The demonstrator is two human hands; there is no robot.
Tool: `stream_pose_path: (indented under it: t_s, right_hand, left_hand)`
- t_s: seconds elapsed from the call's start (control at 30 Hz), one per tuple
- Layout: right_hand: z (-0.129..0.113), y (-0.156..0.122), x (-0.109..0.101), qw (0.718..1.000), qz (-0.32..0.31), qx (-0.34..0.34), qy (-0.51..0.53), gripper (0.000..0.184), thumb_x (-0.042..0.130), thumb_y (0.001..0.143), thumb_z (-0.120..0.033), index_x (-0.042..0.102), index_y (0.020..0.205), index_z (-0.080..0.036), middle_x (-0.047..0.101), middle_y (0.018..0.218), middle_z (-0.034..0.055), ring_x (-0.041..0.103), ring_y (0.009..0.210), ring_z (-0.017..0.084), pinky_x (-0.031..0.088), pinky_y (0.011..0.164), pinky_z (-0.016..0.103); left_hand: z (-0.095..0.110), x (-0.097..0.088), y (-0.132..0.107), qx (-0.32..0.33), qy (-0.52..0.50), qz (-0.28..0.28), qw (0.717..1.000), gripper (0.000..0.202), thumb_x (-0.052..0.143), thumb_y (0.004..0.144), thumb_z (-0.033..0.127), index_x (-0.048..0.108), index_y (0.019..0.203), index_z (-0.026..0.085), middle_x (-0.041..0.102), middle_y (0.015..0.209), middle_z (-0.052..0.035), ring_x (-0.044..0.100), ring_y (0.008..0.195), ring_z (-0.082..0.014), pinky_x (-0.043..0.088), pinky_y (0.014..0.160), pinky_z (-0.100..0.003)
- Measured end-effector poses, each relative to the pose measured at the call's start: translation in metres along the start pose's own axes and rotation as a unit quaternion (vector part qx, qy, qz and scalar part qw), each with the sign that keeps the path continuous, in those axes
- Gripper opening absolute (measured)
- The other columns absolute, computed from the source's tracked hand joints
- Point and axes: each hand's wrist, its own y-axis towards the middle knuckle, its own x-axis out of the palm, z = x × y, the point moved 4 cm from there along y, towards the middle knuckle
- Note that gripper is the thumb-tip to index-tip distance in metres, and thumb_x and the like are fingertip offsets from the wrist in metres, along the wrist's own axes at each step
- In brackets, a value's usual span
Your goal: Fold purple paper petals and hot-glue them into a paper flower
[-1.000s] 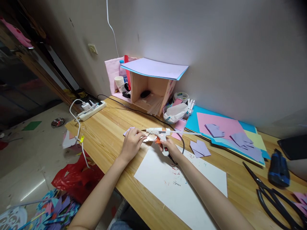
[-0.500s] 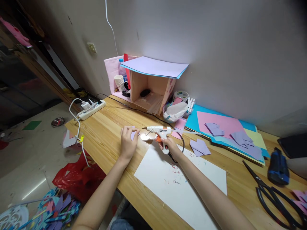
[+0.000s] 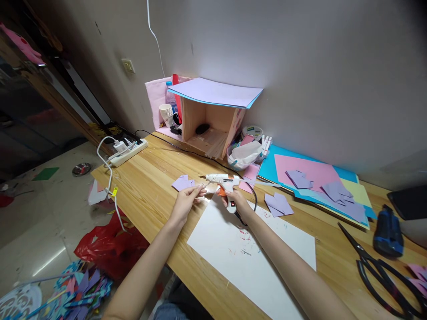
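Glue gun (image 3: 218,178) sits gripped in my right hand (image 3: 238,204) — I can't tell whether my left hand (image 3: 187,200) holds anything — and 1 slip against the nozzle (image 3: 203,177) could burn it.

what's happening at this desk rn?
A person's right hand grips a white glue gun, its nozzle pointing left. The left hand has its fingers by the gun's front wire stand; whether they touch it is unclear. A purple paper piece lies on the table just beyond that hand; scissors lie off to the right.
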Motion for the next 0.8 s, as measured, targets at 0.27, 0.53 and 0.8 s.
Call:
stream_pose_path:
  t_s: [0.27, 0.53, 0.8]
  right_hand:
    - [0.002, 0.001, -0.001, 1.0, -0.004, 0.01, 0.006, 0.04, 0.041, 0.08, -0.042, 0.051, 0.051, -0.016, 0.048, 0.048, -0.0004, 0.039, 0.047, 0.009, 0.026, 0.049, 0.025]
    - [-0.003, 0.0, 0.0, 1.0, 0.011, 0.006, -0.011, 0.041, 0.043, 0.078, -0.046, 0.05, 0.049, -0.017, 0.048, 0.046, -0.0001, 0.038, 0.046, 0.009, 0.028, 0.049, 0.024]
    - [0.001, 0.002, -0.003, 0.999, 0.035, -0.002, 0.001, 0.039, 0.044, 0.077, -0.047, 0.051, 0.053, -0.017, 0.047, 0.046, -0.0008, 0.037, 0.046, 0.01, 0.028, 0.048, 0.024]
  left_hand:
    - [-0.001, 0.015, -0.003, -0.089, -0.137, -0.03, 0.986, 0.026, 0.077, 0.058, 0.028, 0.071, 0.08, 0.016, 0.068, 0.075, -0.0024, 0.058, 0.066, -0.0062, 0.042, 0.058, -0.014]
    - [-0.003, 0.009, -0.002, -0.031, -0.036, 0.004, 0.999, 0.031, 0.075, 0.058, 0.041, 0.068, 0.07, 0.013, 0.064, 0.069, -0.0021, 0.055, 0.063, -0.0071, 0.037, 0.055, -0.015]
    - [0.007, -0.002, 0.001, 0.105, 0.088, 0.027, 0.99, 0.032, 0.067, 0.064, 0.045, 0.063, 0.066, 0.013, 0.06, 0.062, -0.0013, 0.053, 0.061, -0.0118, 0.039, 0.056, -0.021]
